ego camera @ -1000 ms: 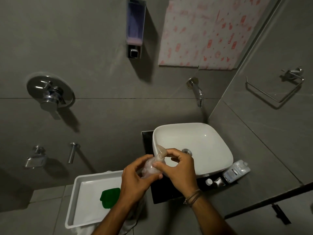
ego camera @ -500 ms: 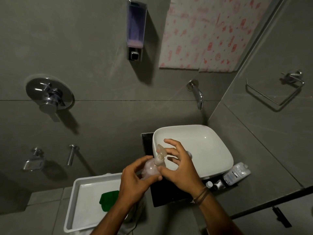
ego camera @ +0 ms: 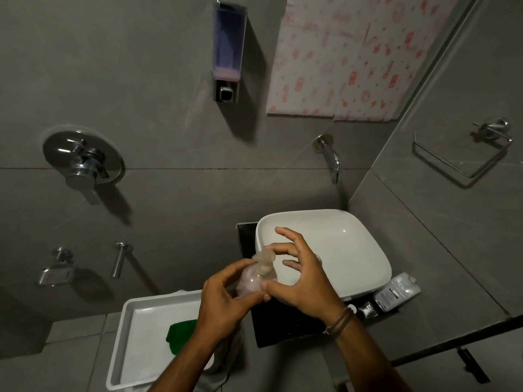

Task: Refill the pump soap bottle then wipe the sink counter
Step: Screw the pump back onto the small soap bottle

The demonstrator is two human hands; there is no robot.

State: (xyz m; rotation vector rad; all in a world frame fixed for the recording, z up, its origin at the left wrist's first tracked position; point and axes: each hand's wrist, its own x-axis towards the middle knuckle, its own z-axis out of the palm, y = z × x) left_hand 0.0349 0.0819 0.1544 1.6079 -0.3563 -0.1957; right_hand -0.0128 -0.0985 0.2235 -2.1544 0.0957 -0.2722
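Note:
A clear pump soap bottle [ego camera: 256, 275] with pinkish liquid is held upright at the left edge of the white sink basin [ego camera: 351, 236]. My left hand [ego camera: 223, 301] wraps around the bottle's body from the left. My right hand [ego camera: 300, 278] touches the bottle's right side with its thumb, index finger near the pump head, the other fingers spread over the basin. The black counter [ego camera: 283, 332] lies under the basin. A green cloth [ego camera: 178, 333] lies in a white tray [ego camera: 133, 340] at lower left.
A white refill jug [ego camera: 397, 291] lies on the counter right of the basin, with a small cap and a dark sachet beside it. A wall spout [ego camera: 331, 158] hangs above the basin. A wall soap dispenser [ego camera: 227, 52], a shower mixer [ego camera: 82, 162] and a towel ring [ego camera: 464, 154] are fixed to the walls.
My right hand's fingers have lifted off the pump head and spread apart over the basin. The left hand keeps the bottle in place.

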